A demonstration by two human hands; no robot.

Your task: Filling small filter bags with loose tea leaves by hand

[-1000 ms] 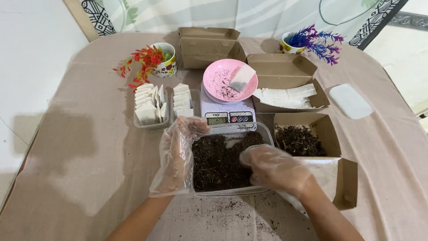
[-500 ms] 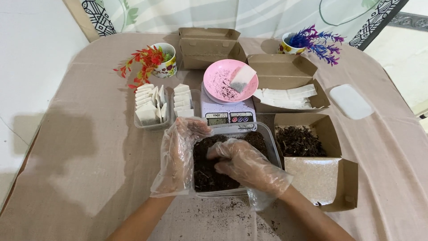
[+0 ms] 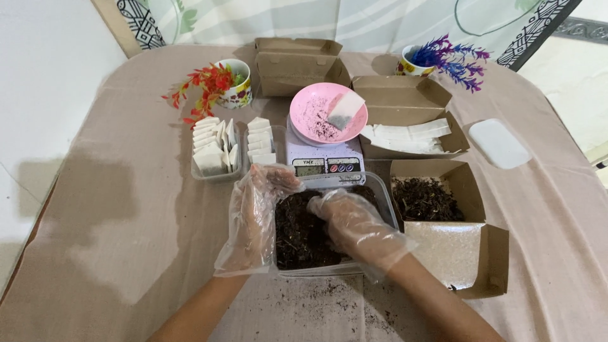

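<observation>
Both my hands wear loose clear plastic gloves. My left hand (image 3: pixel 256 212) rests on the left rim of a clear plastic container (image 3: pixel 382 195) filled with dark loose tea leaves (image 3: pixel 297 237). My right hand (image 3: pixel 351 218) lies inside the container, fingers pressed down into the leaves; whether it grips any is hidden. Just behind the container stands a small kitchen scale (image 3: pixel 323 161) carrying a pink bowl (image 3: pixel 316 117) with a filled white sachet (image 3: pixel 345 111) and some crumbs.
A tray of white sachets (image 3: pixel 212 149) stands left of the scale. Brown cardboard boxes hold empty sachets (image 3: pixel 408 136) and more dark leaves (image 3: pixel 427 199). A closed box (image 3: pixel 294 63), two flower cups (image 3: pixel 231 85) (image 3: pixel 411 63) and a white lid (image 3: pixel 500 142) sit farther back. Crumbs dot the tablecloth.
My right hand has moved left from the container's right edge into the middle of the leaves. My left hand has stayed on the left rim.
</observation>
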